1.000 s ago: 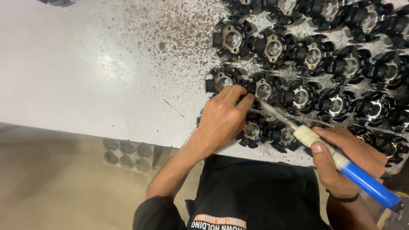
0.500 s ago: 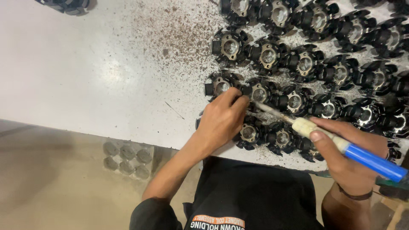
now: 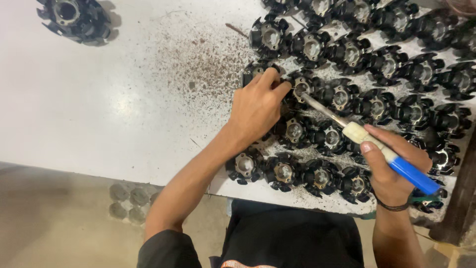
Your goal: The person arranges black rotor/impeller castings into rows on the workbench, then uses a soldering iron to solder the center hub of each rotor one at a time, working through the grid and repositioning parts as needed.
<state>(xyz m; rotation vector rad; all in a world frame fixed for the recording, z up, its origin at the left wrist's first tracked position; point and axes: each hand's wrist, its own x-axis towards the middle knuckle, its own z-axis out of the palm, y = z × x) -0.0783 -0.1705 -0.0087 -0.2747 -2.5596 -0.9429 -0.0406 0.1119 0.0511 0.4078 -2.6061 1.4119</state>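
Note:
Rows of several black finned round parts with metal centres cover the right half of a white table [image 3: 99,109]. My left hand [image 3: 258,106] rests on one of these parts [image 3: 300,85] at the left end of a middle row, fingers curled against its rim. My right hand [image 3: 394,168] grips a tool with a blue handle and pale collar [image 3: 391,159]. Its thin metal shaft [image 3: 322,110] slants up-left, and the tip sits at the centre of the part under my left fingers.
One more black finned part [image 3: 74,20] lies alone at the table's far left corner. Dark specks and shavings [image 3: 198,59] are scattered on the table left of the rows. Below the table's near edge lie a brown floor and my dark shirt [image 3: 292,238].
The view has shifted, so the table and parts sit lower in frame and more rows show. Both hands stay on the same part, the tool tip still at its centre.

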